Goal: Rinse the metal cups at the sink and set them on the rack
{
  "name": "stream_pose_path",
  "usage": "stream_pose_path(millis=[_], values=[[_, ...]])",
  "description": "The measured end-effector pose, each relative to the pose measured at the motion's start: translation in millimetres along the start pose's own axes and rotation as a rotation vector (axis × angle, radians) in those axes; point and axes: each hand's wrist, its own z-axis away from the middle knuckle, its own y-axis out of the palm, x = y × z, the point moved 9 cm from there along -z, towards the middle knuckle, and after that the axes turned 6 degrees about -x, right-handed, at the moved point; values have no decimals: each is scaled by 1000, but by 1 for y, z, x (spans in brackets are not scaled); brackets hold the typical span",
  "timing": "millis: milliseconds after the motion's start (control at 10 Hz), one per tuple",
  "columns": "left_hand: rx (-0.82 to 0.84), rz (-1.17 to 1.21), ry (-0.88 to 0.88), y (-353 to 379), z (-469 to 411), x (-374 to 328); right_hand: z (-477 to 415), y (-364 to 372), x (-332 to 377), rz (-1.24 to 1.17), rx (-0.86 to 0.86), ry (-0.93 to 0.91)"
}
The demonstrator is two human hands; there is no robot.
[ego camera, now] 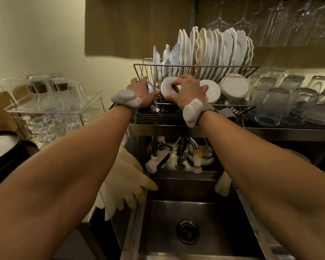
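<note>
Both arms reach up over the steel sink (pixel 186 218) to the wire dish rack (pixel 195 68) on the shelf above it. My right hand (pixel 188 91) grips a shiny metal cup (pixel 166 87), its round base turned toward me, at the rack's lower front. My left hand (pixel 143 91) is curled around a second metal cup (pixel 150 86) just left of the first. The two cups touch or nearly touch. Dark metal pieces lie under them in the rack, mostly hidden by my hands.
White plates (pixel 214 45) stand upright in the rack, with white bowls (pixel 233 89) at its front right. Upturned glasses (pixel 289 102) fill the shelf at right, a clear bin of glasses (pixel 51 94) stands left. Rubber gloves (pixel 128 181) hang over the sink edge. Taps (pixel 158 158) sit below the shelf.
</note>
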Motion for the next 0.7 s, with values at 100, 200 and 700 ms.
stream_pose_path(millis=[100,200,700], values=[[-54,36,21,-2,0,-4,-2,-3,5,27,-6,-10],[-65,5,50,-1,4,-13,-1,-1,5,16,-8,-18],[-7,-77,135,-10,17,-24,21,-17,7,17,35,15]])
